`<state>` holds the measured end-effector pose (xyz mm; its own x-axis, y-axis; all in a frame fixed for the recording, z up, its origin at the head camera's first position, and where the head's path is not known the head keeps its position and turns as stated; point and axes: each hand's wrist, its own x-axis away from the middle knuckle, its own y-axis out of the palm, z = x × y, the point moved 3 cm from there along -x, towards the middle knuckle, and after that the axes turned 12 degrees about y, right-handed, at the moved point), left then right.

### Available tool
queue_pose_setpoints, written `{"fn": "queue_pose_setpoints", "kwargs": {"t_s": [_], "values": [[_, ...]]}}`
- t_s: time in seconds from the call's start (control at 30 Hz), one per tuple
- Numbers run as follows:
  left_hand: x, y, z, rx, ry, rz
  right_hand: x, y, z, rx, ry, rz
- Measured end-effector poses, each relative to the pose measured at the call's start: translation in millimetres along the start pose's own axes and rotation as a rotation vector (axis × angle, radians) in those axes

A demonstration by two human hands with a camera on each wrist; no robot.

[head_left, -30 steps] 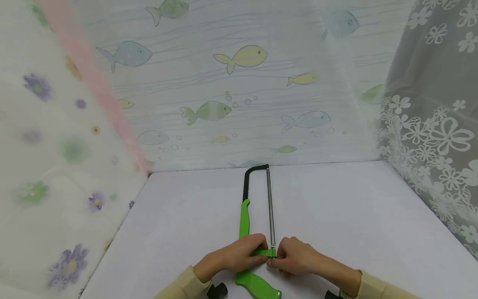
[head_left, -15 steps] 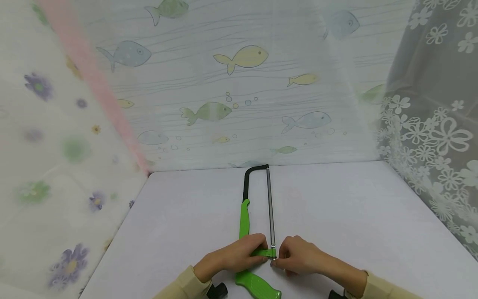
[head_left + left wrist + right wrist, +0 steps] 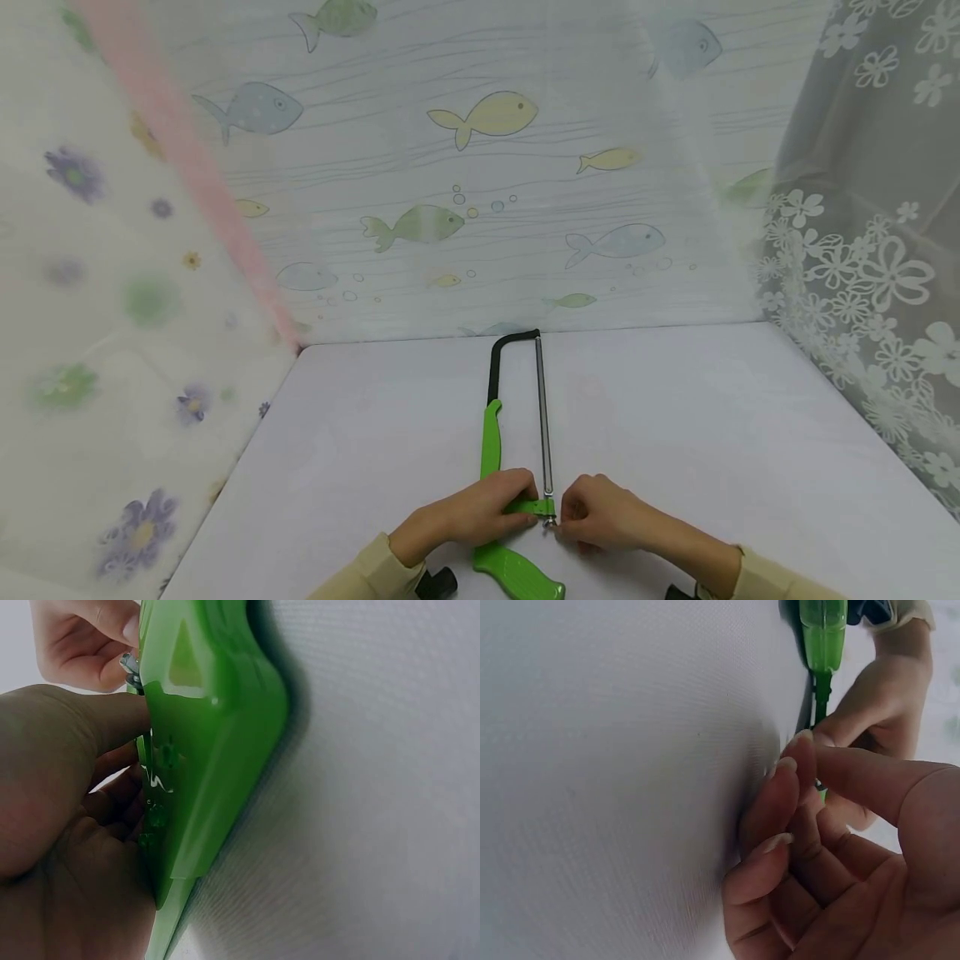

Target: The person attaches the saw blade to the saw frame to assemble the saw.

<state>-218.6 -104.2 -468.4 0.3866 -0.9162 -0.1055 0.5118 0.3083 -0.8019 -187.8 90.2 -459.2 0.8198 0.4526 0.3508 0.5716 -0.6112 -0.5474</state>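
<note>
A hacksaw [image 3: 491, 437] with a green frame, black bow and green handle [image 3: 520, 575] lies on the table, its thin metal blade [image 3: 543, 408] on the right side. My left hand [image 3: 483, 508] grips the frame by the short green arm at the blade's near end. Just below that arm sits a small metal wing nut [image 3: 549, 523]. My right hand [image 3: 603, 512] has its curled thumb and fingers at this wing nut, pinching it from the right. In the right wrist view, the fingers [image 3: 772, 802] mostly hide the nut. The left wrist view shows its shiny tip beside the right fingers.
The white table [image 3: 675, 417] runs back to a curtain [image 3: 420, 167] printed with fish. A flowered curtain [image 3: 90, 333] hangs on the left, and a sheer one [image 3: 877, 250] on the right. A dark wrist camera [image 3: 437, 583] sits under the left wrist.
The right fingertips have shifted slightly right around the wing nut, which shows more now. The left hand and the hacksaw have stayed in place.
</note>
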Motion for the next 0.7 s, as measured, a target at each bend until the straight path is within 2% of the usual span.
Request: {"fn": "queue_pose_setpoints", "kwargs": {"t_s": [0.17, 0.7], "values": [[0.2, 0.1, 1.0, 0.001, -0.003, -0.001, -2.8, 2.9, 1.4, -0.039, -0.033, -0.039], [-0.3, -0.8, 2.1, 0.009, -0.007, -0.010, -4.0, 5.1, -6.4, -0.064, 0.032, -0.047]]}}
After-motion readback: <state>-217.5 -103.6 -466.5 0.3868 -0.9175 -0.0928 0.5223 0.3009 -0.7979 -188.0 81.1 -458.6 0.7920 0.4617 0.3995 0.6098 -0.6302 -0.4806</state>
